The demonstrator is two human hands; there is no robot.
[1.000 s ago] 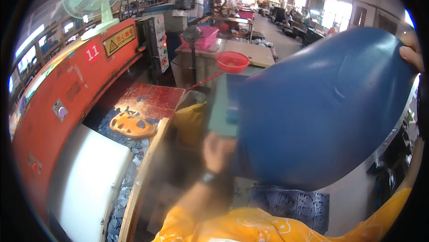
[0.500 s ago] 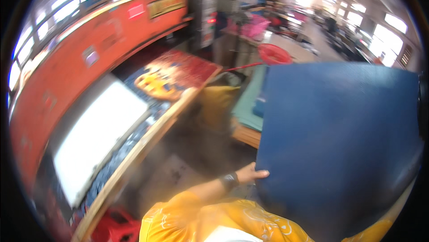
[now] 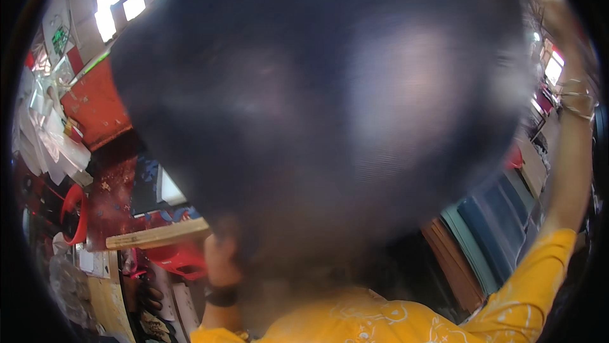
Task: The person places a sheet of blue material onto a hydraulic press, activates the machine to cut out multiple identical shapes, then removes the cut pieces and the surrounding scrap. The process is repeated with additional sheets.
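A large dark blue flexible sheet [image 3: 304, 89] fills most of the head view, bent and held up close in front of me. My left hand [image 3: 223, 257], with a dark band at the wrist, is closed on its lower left edge; the fingers are blurred and partly behind the sheet. My right hand [image 3: 550, 0] is raised at the upper right, at the sheet's far right edge. It appears to grip that edge, though its fingertips are smeared. Thin bangles circle my right wrist.
Stacked brown, green and blue sheets [image 3: 472, 241] lie at the lower right. On the left are an orange machine [image 3: 98, 105], a red work surface [image 3: 114, 197] with a wooden edge rail [image 3: 158, 235], a white board [image 3: 170, 187] and hanging clear plastic [image 3: 47, 127]. Red plastic [image 3: 174, 257] sits below the rail.
The blue sheet has moved from the right to the front of me and up close. My right arm has risen into view, my left hand has moved left, and the view has turned.
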